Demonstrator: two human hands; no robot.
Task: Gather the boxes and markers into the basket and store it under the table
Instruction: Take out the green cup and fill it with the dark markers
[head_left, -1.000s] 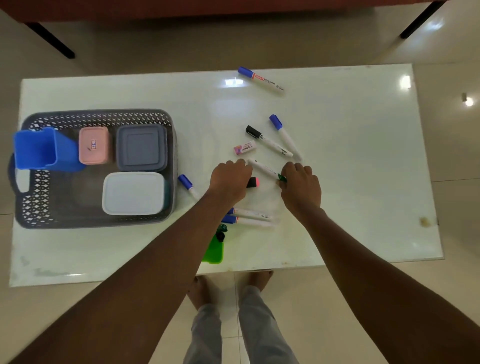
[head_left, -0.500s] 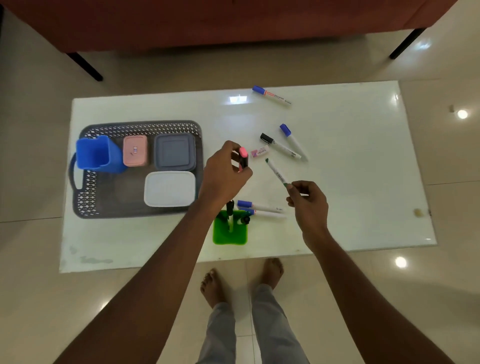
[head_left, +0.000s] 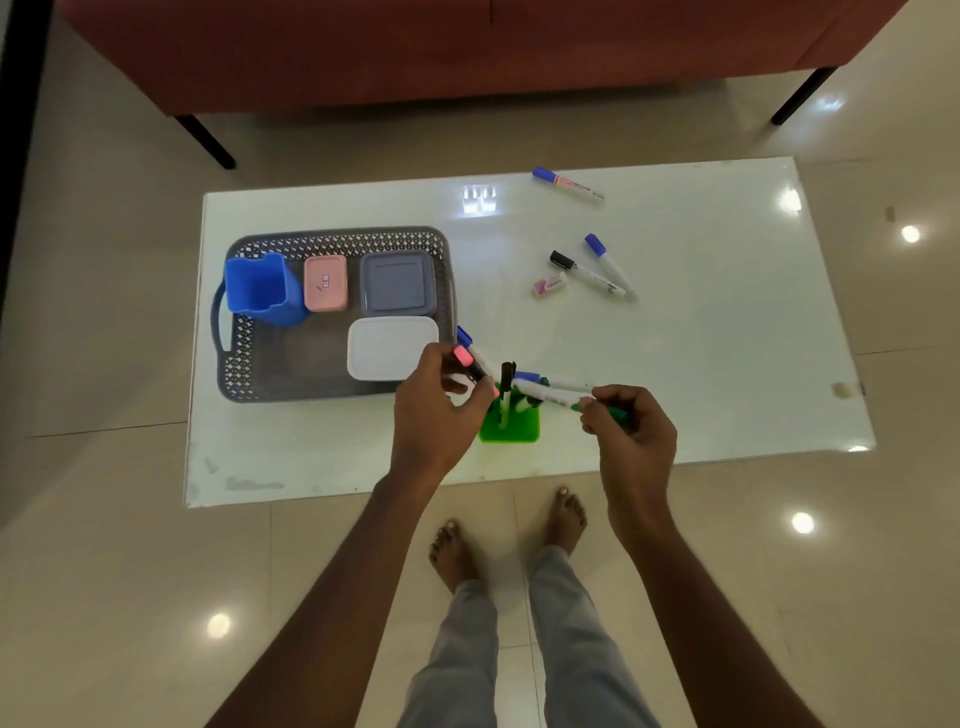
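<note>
The grey perforated basket (head_left: 244, 358) sits at the table's left and holds a blue cup (head_left: 262, 291), a pink box (head_left: 325, 283), a grey box (head_left: 398, 283) and a white box (head_left: 387, 347). My left hand (head_left: 434, 415) grips a pink-capped marker (head_left: 467, 362) just right of the basket. A green-capped white marker (head_left: 558, 399) is held in my right hand (head_left: 631, 431), over a green holder (head_left: 511, 423) with a black-capped marker (head_left: 505, 387) standing in it. Two blue-capped markers (head_left: 550, 381) lie behind the holder. Further markers (head_left: 566, 184) (head_left: 609, 266) (head_left: 587, 273) lie at the back right.
A small pink eraser (head_left: 549, 285) lies beside the loose markers. The white table (head_left: 701, 332) has its front edge near my bare feet (head_left: 566, 514). A red sofa (head_left: 441, 52) with black legs stands behind the table on the tiled floor.
Both hands lifted a marker off the table and drew back toward the green holder near the front edge. The camera view pulled back and shifted.
</note>
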